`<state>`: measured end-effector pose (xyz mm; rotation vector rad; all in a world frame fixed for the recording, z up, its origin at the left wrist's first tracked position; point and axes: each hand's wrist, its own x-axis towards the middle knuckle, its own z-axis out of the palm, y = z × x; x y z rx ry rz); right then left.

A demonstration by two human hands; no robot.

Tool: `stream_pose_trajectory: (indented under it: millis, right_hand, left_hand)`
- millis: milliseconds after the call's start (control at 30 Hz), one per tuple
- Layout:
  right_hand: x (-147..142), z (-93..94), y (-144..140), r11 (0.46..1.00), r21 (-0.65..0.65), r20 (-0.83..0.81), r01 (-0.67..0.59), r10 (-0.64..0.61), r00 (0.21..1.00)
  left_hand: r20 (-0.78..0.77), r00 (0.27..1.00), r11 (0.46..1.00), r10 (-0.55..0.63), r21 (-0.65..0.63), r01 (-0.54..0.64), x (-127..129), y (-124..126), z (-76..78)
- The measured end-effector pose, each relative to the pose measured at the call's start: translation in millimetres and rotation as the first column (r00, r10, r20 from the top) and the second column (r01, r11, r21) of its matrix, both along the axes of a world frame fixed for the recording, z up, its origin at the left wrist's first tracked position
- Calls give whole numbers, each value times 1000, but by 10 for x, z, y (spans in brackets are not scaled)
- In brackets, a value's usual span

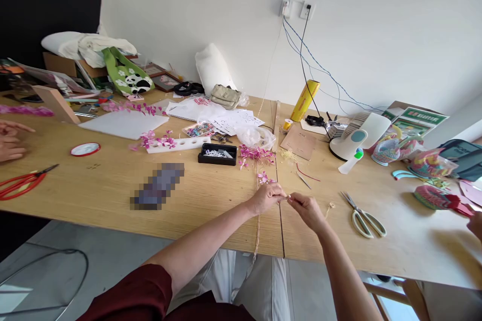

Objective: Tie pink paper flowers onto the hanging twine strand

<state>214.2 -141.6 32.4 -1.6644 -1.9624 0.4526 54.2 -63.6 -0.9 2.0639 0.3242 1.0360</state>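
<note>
My left hand (266,197) and my right hand (307,209) meet fingertip to fingertip above the wooden table (211,200), pinching a small pale piece between them; what it is stays too small to tell. A thin twine strand (257,230) runs from under my left hand down over the table's front edge. Small pink flowers (264,177) lie just beyond my left hand, with a bigger pink cluster (254,154) behind them.
White-handled scissors (364,216) lie right of my hands, a black tray (217,153) and a white foam strip (176,144) to the left. Red scissors (20,183) sit far left near another person's hand (10,139). A white fan (356,136) and craft clutter fill the right.
</note>
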Motion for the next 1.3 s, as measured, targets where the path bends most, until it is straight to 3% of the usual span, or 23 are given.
stream_pose_trajectory:
  millis: [100, 300, 400, 533, 633, 733, 800, 867, 933, 1033, 1133, 1300]
  right_hand:
    - [-117, -173, -99, 999, 19, -40, 35, -34, 999]
    - [-209, -210, -113, 994, 94, 55, 61, -66, 996]
    - [-195, -242, -82, 992, 102, 87, 68, -77, 993]
    - [-185, -302, -143, 993, 86, 79, 85, -92, 993]
    - [-43, -335, -260, 982, 145, 63, 124, -134, 989]
    - [344, -382, -361, 915, 262, 65, 307, -334, 940]
    - [691, -426, -381, 822, 305, 83, 481, -526, 846]
    - [1012, -470, -355, 734, 214, 177, 645, -678, 713]
    - [1230, -504, -291, 689, 125, 295, 714, -712, 637]
    - [1340, -529, -177, 702, 42, 428, 711, -656, 622]
    - [1334, -539, -112, 755, -17, 492, 655, -564, 663]
    - [1406, -562, -132, 782, -9, 528, 624, -526, 667]
  left_hand:
    - [38, 982, 983, 185, -17, -185, 13, 5, -111]
    - [48, 944, 945, 325, -62, -322, 116, -31, -207]
    - [81, 936, 930, 343, -168, -326, 137, -54, -174]
    - [118, 955, 938, 273, -252, -238, 106, -86, -129]
    - [156, 962, 940, 226, -292, -174, 43, -103, -88]
    - [188, 963, 937, 192, -327, -123, -45, -115, -33]
    - [203, 962, 928, 185, -357, -103, -108, -129, -2]
    - [203, 962, 919, 183, -383, -95, -164, -148, 15]
    - [198, 962, 916, 187, -389, -98, -210, -170, 16]
    - [198, 958, 913, 206, -392, -115, -272, -195, 5]
    - [197, 953, 893, 232, -432, -128, -345, -199, -10]
    - [189, 929, 841, 319, -508, -186, -458, -181, -45]
